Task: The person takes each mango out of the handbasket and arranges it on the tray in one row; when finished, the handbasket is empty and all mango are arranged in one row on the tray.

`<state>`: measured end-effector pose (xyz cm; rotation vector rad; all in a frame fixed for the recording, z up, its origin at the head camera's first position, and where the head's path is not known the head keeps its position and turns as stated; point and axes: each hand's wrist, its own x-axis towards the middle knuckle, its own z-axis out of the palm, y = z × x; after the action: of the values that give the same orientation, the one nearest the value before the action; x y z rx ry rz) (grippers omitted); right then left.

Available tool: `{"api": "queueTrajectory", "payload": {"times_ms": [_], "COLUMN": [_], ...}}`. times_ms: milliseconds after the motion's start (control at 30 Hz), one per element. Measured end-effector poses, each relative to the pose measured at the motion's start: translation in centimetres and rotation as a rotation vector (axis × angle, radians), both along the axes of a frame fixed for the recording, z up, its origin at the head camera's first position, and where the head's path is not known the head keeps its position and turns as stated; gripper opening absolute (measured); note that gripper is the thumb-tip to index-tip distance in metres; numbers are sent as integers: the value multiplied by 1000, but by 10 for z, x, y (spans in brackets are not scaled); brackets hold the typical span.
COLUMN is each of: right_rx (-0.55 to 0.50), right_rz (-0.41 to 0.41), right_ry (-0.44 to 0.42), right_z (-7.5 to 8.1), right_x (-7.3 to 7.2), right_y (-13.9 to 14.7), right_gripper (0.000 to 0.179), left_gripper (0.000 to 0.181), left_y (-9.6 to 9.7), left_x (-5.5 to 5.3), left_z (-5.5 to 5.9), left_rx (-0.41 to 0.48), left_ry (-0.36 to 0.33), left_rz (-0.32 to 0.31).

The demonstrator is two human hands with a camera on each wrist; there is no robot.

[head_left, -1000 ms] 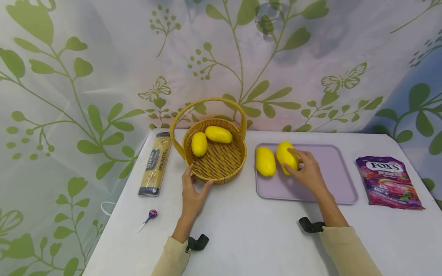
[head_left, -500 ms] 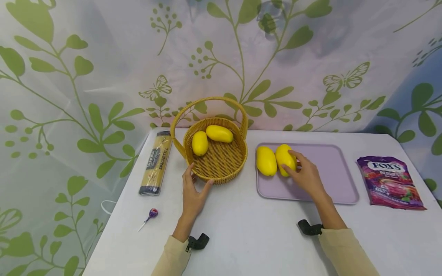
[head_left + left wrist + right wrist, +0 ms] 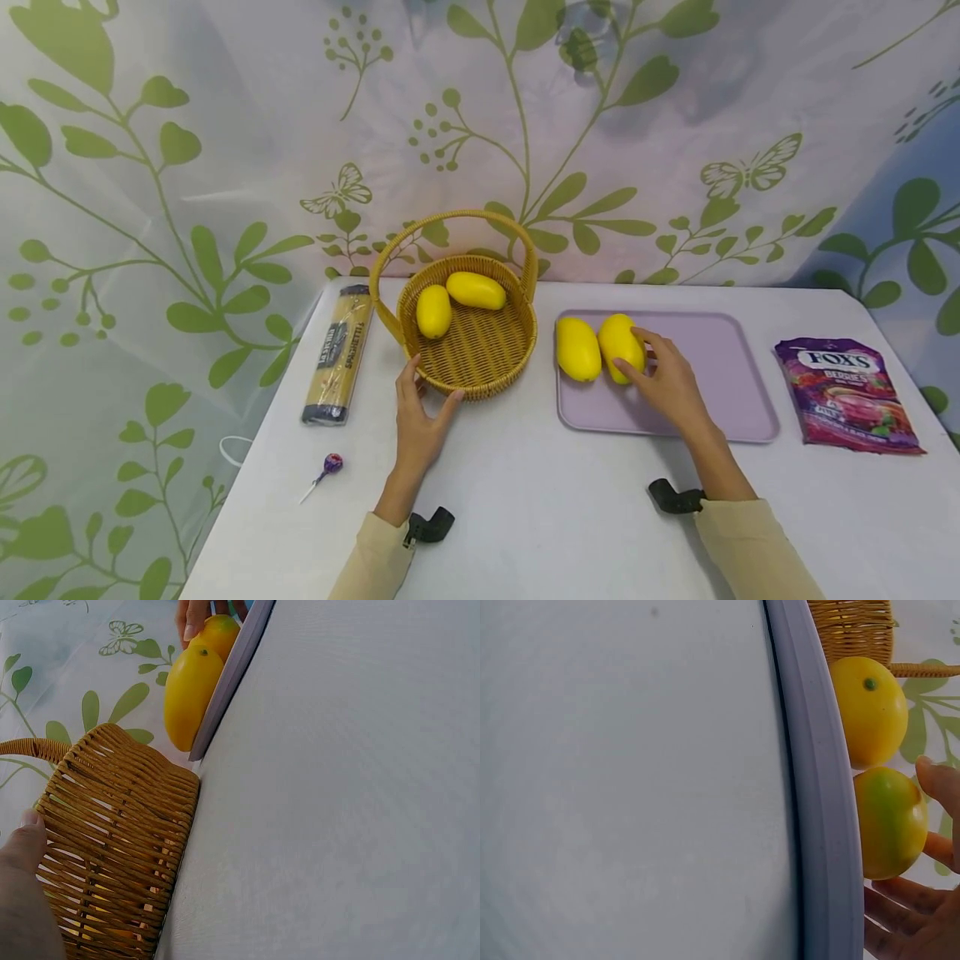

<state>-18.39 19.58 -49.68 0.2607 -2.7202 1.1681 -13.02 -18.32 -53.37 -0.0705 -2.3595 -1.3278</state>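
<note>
Two yellow mangoes lie side by side at the left end of the lilac tray. My right hand is around the right mango, fingers behind it and thumb at its front; in the right wrist view the thumb stands slightly off its skin. The left mango sits close beside it. My left hand rests against the near left side of the wicker basket, fingers spread, thumb at the rim. Inside the basket are two smaller yellow mangoes.
A spaghetti pack lies left of the basket, with a lollipop nearer the front. To the right of the tray is a purple candy bag. The basket's tall handle arches upright before a leaf-patterned curtain.
The right mango has come down and slightly nearer on the tray, beside the other one. My right hand's fingers have eased a little away from it. The left hand stays at the basket.
</note>
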Motion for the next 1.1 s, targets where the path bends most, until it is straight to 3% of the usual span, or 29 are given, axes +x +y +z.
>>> {"api": "queueTrajectory", "payload": {"times_ms": [267, 467, 733, 1100], "right_rx": [59, 83, 42, 76], "right_rz": [-30, -28, 97, 307], "right_ry": [15, 70, 131, 152], "right_z": [8, 24, 54, 52], "right_x": [1, 0, 1, 1], "right_y": [-1, -10, -44, -105], "right_gripper": [64, 63, 64, 61], "left_gripper": [86, 87, 87, 87], "left_y": [1, 0, -2, -1], "left_x": [2, 1, 0, 0], "left_z": [3, 4, 1, 1], "left_rx": [7, 4, 0, -3], "left_ry": [-16, -11, -16, -2], "left_rz": [0, -4, -3, -4]}}
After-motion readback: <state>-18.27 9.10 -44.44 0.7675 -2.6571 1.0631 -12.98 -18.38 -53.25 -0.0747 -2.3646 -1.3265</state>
